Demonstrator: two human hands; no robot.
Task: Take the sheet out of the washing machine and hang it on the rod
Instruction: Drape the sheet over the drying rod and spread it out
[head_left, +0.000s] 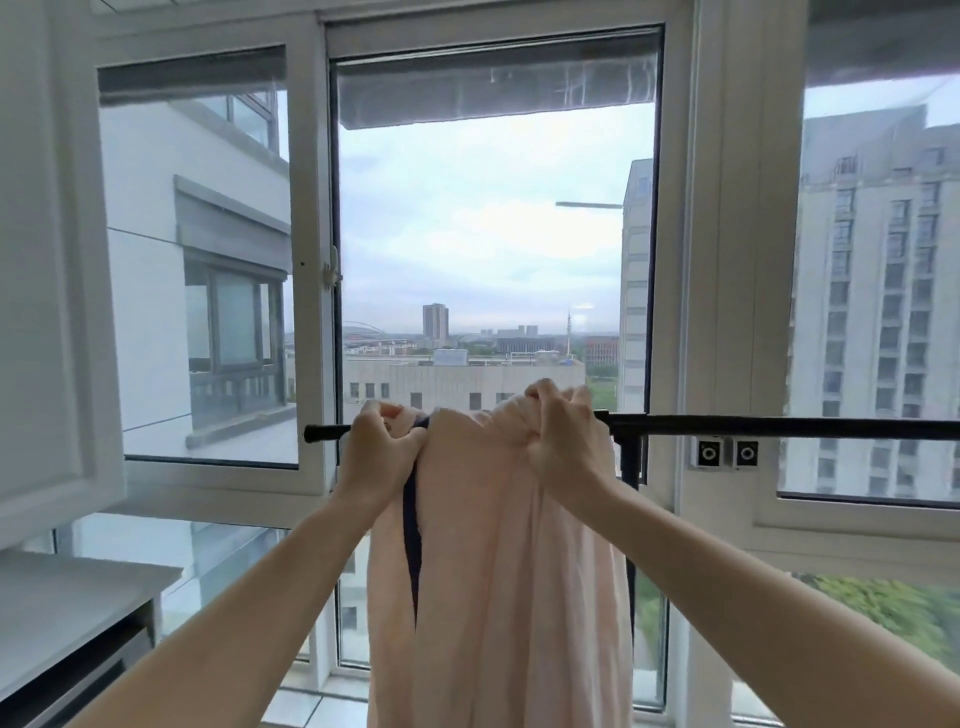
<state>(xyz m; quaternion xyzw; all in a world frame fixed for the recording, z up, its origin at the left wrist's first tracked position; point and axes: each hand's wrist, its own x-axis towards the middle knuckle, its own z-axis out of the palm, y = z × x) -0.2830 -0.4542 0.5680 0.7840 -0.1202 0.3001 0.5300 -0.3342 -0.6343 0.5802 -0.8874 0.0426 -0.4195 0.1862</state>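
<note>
A pale pink sheet with a dark navy edge strip hangs in long folds over a black horizontal rod in front of the window. My left hand grips a bunched fold of the sheet at the rod's left part. At the top of the sheet, just right of the middle, my right hand clutches another bunch of cloth. Both hands sit at rod height, with the draped cloth between them. The rod's stretch under the sheet is hidden. The washing machine is out of view.
A white-framed window with tall buildings beyond fills the view. The rod's black upright stands just right of the sheet. A grey countertop lies at lower left, and two small white boxes are fixed to the frame.
</note>
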